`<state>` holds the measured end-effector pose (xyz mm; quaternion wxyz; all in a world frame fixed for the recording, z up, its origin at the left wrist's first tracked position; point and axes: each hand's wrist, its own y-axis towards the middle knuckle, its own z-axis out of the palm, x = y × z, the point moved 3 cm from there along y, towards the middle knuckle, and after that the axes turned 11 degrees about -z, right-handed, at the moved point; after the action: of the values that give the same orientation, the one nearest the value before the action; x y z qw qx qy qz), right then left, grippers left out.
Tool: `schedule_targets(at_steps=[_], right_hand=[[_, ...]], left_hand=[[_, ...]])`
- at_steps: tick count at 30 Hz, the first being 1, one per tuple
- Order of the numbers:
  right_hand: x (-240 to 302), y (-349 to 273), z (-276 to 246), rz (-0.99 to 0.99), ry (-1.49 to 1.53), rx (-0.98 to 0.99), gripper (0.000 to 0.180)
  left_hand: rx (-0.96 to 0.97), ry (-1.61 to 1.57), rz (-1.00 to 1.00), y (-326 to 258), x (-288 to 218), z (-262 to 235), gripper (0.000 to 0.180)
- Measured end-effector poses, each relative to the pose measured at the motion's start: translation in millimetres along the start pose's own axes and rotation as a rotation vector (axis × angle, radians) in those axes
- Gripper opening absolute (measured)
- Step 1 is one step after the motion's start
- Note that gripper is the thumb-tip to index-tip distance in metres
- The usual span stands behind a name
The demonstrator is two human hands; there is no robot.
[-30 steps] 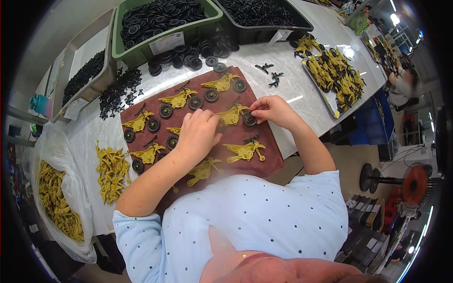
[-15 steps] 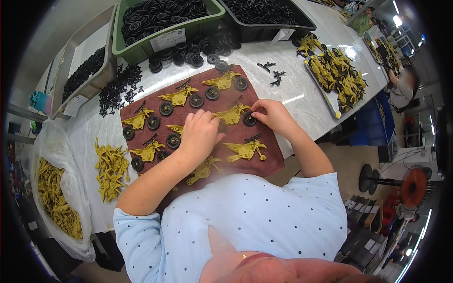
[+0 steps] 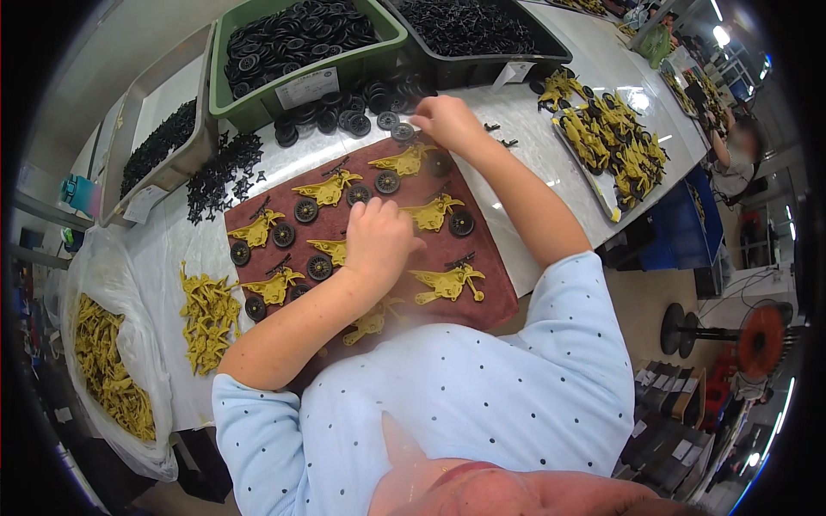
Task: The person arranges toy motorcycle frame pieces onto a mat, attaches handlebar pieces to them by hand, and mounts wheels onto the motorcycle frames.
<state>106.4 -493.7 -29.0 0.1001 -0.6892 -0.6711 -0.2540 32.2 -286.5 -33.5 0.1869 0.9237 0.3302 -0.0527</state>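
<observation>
Rows of yellow toy motorcycle bodies [image 3: 328,187] lie on a dark red cloth [image 3: 490,267], many with black wheels [image 3: 387,181] and black handlebar pieces beside or on them. My left hand [image 3: 379,239] rests over the middle of the cloth, its fingers curled; what they hold, if anything, is hidden. My right hand [image 3: 449,125] is at the cloth's far edge, fingertips bent together next to a loose black wheel [image 3: 403,132]. Whether they grip anything is too small to tell. Nearer me, a yellow body [image 3: 447,282] with a black handlebar piece has no wheels beside it.
A green bin [image 3: 222,95] of wheels and a black bin [image 3: 551,67] of small black parts stand at the back. A grey bin [image 3: 112,185] is at the far left. Yellow parts [image 3: 209,318] and a plastic bag [image 3: 142,344] lie left; a tray of assembled motorcycles [image 3: 613,146] sits right.
My right hand has moved away from the wheel beside a yellow body, up and left to the loose wheels behind the cloth. My left hand has shifted slightly right.
</observation>
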Motion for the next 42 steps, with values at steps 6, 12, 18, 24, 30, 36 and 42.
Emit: schedule_targets(at_steps=[6,12,18,24,30,36,42], right_hand=[[15,27,31,-0.085,-0.325,0.157,0.028],[15,11,9,-0.152,0.190,-0.038,0.020],[28,-108,-53,0.049,0.734,0.074,0.019],[18,-217,-46,0.274,0.841,0.266,0.014],[31,-248,-14,0.353,0.602,0.282,0.012],[39,-257,-4,0.321,0.428,0.162,0.014],[51,-262,-10,0.155,0.304,0.088,0.024]], left_hand=[[-0.152,-0.001,0.058,57,37,-7,0.002],[-0.181,0.159,0.060,120,92,31,0.019],[-0.209,0.223,0.141,124,101,42,0.024],[-0.132,-0.288,0.113,79,40,-7,0.042],[0.288,-0.416,0.209,-30,-22,-29,0.044],[0.294,-0.354,0.184,-65,-27,-17,0.044],[0.248,-0.315,0.143,-72,-28,-13,0.042]])
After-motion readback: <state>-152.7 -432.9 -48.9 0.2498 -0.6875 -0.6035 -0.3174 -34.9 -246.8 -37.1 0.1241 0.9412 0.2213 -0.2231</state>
